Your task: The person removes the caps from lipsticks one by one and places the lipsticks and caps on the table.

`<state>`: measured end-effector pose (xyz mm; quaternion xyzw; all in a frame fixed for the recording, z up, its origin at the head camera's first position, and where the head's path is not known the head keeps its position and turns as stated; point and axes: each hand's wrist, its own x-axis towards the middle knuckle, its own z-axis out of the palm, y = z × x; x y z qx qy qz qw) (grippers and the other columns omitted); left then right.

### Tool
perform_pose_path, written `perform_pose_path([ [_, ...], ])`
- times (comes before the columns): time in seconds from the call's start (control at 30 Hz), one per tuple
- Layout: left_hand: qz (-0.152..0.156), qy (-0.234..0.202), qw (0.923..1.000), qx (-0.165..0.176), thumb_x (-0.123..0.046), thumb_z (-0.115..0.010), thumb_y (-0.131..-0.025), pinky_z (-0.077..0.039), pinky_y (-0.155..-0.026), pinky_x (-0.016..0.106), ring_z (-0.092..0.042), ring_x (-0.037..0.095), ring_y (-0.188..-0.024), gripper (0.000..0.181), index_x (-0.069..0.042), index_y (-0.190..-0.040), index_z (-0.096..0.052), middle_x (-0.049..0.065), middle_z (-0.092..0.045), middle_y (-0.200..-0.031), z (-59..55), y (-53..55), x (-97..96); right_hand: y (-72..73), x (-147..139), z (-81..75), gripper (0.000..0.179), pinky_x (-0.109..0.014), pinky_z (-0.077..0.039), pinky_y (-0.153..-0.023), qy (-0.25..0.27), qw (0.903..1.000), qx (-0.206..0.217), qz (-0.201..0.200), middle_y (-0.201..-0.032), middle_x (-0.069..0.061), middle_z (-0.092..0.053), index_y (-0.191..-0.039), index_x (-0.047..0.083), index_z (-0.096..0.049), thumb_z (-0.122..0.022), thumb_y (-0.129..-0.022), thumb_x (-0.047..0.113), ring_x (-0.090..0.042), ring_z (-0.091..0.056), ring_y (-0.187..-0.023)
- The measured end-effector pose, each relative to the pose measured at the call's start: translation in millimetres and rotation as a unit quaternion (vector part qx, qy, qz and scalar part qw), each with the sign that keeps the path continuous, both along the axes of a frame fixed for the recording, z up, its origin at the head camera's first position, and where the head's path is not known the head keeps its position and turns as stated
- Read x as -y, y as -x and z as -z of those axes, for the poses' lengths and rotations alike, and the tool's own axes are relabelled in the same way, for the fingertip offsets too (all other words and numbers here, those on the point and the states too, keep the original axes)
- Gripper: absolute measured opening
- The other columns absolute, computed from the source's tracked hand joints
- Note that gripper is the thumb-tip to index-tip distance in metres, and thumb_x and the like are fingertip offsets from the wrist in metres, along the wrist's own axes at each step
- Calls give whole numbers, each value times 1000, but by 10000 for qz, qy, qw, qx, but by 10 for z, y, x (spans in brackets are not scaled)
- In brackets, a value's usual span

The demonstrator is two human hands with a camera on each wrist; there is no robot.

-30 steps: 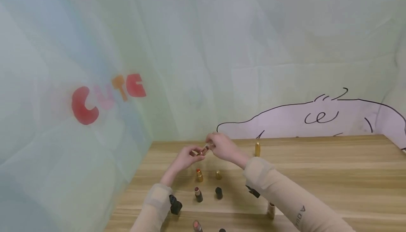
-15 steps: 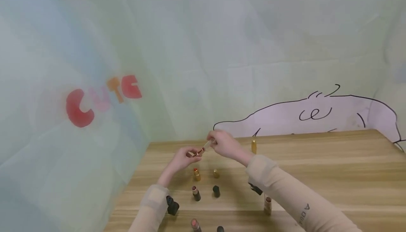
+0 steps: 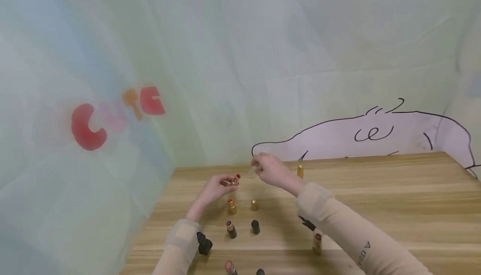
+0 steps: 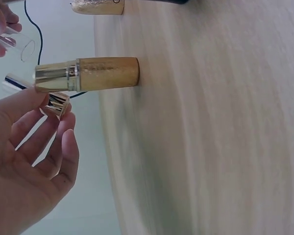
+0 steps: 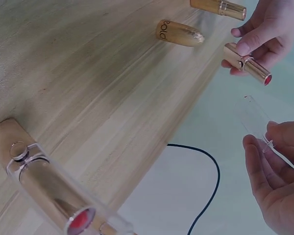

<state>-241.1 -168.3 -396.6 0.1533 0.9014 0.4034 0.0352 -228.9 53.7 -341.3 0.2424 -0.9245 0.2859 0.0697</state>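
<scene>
My left hand (image 3: pixel 216 190) pinches a rose-gold lipstick tube (image 5: pixel 255 68), its red tip showing in the head and right wrist views. To its right, my right hand (image 3: pixel 272 170) holds a clear cap (image 5: pixel 255 117) between thumb and fingers. Cap and lipstick are apart, both raised above the table's far edge. In the left wrist view, a standing gold lipstick (image 4: pixel 108 73) partly overlaps the held tube. That gold lipstick stands uncapped below my left hand in the head view, with a gold cap (image 3: pixel 254 205) beside it.
Nearer me stand a dark lipstick (image 3: pixel 231 230) and black cap (image 3: pixel 255 226), then a pink lipstick (image 3: pixel 230 267) and dark cap (image 3: pixel 260 272). A clear-capped lipstick (image 3: pixel 317 242) stands by my right sleeve. A gold lipstick (image 3: pixel 300 171) stands near the back edge.
The clear cap has come off the held lipstick. My right hand has drawn it away to the right, exposing the red tip. My left hand keeps its grip on the tube.
</scene>
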Motion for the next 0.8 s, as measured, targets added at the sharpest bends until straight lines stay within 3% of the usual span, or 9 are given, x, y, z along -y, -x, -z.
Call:
perform_pose_path([
  [0.4,-348,-21,9994,-28,-12,-73,-83,-52,-84,39,-65,21,-95,18,-7,-101,-71,6,-72,-97,68,-81,-40,-86,-7,65,21,-37,-54,-86,-360,9992,165,-5,-105,-12,-68,-107,3,-68,-66,-86,3,-25,-65,-99],
  [0.8,14,-162,9998,-68,-8,-72,-83,-53,-78,31,-66,22,-90,17,-2,-99,-70,12,-72,-95,126,-134,-145,-142,-3,154,19,-39,-54,-87,-749,9964,353,-169,-106,-15,-69,-105,-2,-67,-65,-86,2,-28,-65,-99],
])
